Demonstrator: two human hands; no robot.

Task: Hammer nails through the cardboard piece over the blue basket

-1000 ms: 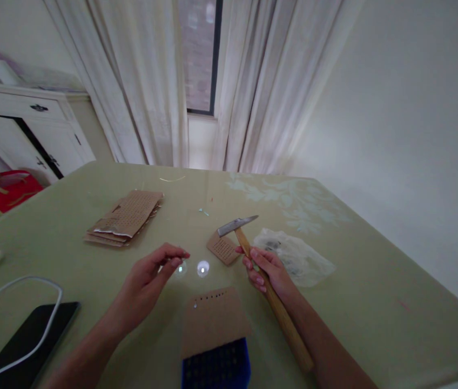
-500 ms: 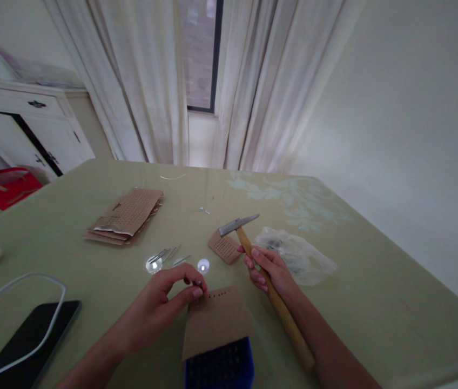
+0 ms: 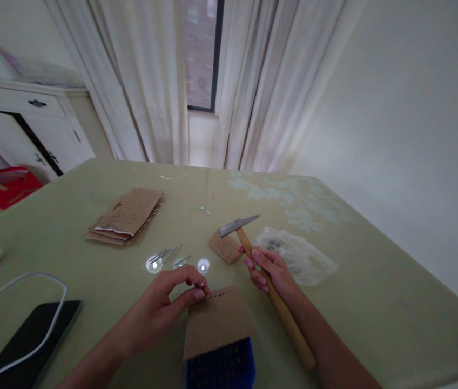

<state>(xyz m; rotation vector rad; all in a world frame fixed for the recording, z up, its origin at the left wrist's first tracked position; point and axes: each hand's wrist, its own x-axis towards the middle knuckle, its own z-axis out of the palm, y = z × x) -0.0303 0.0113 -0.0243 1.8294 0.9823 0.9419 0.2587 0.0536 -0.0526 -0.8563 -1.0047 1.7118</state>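
My left hand [image 3: 174, 294] is closed in a pinch on a nail [image 3: 202, 286], mostly hidden by the fingers, over the far left edge of a piece of cardboard [image 3: 217, 323]. A row of small holes runs along that edge, right of my fingertips. Beneath the cardboard is a blue plastic block or basket [image 3: 221, 367] with rows of openings. My right hand [image 3: 271, 267] is wrapped round the wooden handle of a hammer [image 3: 283, 308]. The hammer's metal head points up and away, above a small punched cardboard piece [image 3: 224, 247].
Several loose nails [image 3: 166, 254] lie beyond my left hand. A stack of punched cardboard [image 3: 127, 216] sits at the back left, and a clear plastic bag [image 3: 296, 256] lies right of the hammer. A phone [image 3: 30, 343] and white cable [image 3: 61, 308] are at the near left.
The fingers of my left hand have shifted very slightly to the right along the cardboard's edge. The hammer and my right hand stay nearly still.
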